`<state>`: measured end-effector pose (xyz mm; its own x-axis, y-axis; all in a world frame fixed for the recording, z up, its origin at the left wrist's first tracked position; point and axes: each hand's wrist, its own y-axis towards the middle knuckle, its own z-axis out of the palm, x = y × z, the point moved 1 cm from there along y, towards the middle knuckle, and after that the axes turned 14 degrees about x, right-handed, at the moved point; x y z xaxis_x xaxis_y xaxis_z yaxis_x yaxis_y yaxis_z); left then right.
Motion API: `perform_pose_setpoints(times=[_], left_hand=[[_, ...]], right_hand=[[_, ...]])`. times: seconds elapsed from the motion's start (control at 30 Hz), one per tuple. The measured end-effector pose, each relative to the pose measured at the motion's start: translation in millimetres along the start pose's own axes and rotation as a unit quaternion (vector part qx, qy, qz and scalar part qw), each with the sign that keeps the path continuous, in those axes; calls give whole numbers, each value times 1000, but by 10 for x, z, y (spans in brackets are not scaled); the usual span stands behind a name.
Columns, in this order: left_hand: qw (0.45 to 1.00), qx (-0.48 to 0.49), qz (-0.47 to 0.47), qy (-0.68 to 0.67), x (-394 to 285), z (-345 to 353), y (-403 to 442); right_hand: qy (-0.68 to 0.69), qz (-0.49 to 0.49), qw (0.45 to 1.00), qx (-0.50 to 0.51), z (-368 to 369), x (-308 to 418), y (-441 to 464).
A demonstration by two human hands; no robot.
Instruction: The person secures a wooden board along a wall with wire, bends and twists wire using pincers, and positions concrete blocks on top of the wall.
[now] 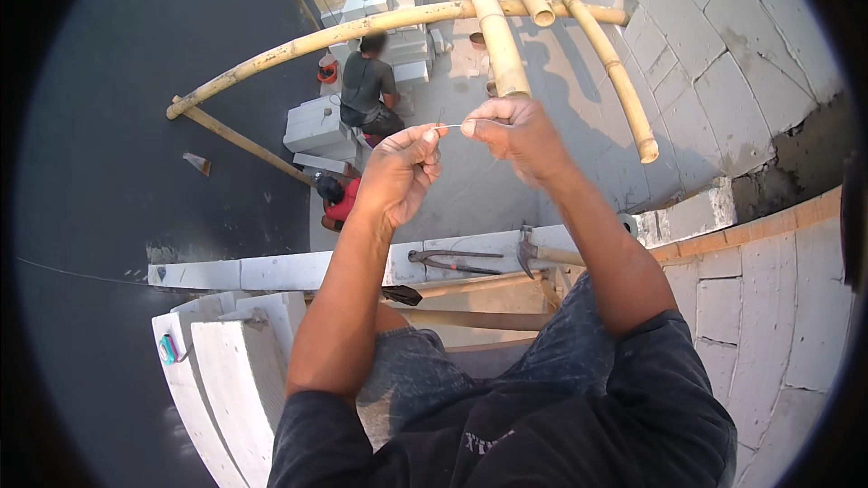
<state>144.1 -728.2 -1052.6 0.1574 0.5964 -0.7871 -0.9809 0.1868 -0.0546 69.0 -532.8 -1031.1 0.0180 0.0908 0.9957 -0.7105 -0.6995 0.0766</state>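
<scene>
My left hand (404,172) and my right hand (514,137) are raised in front of me, a small gap apart. Between their pinched fingertips runs a short, thin, pale wire (454,126). Its ends are hidden in the fingers or too fine to follow. Below the hands, pincers (452,260) with dark handles lie on a ledge of white blocks (280,268). Beside them, partly covered by my right forearm, is a claw hammer (527,253) with a wooden handle.
Bamboo poles (362,29) cross ahead of me; several jut close past my right hand. Large white blocks (237,370) stand at my left, with a small teal tape measure (167,349) on them. Below, a person in dark clothes (366,86) sits near stacked blocks (316,126).
</scene>
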Motion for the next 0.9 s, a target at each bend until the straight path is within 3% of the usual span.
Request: perform_pose_setpoints(times=[0.1, 0.2, 0.57, 0.9], left_hand=[[999, 39, -8, -37, -6, 23, 6], [999, 39, 2, -6, 12, 44, 13], [978, -14, 58, 201, 47, 82, 17], [966, -33, 75, 244, 85, 134, 22]], right_hand=[[38, 35, 999, 10, 73, -29, -14], [49, 8, 999, 9, 146, -34, 1], [-15, 24, 999, -31, 157, -56, 1], [-40, 24, 998, -52, 154, -123, 27]])
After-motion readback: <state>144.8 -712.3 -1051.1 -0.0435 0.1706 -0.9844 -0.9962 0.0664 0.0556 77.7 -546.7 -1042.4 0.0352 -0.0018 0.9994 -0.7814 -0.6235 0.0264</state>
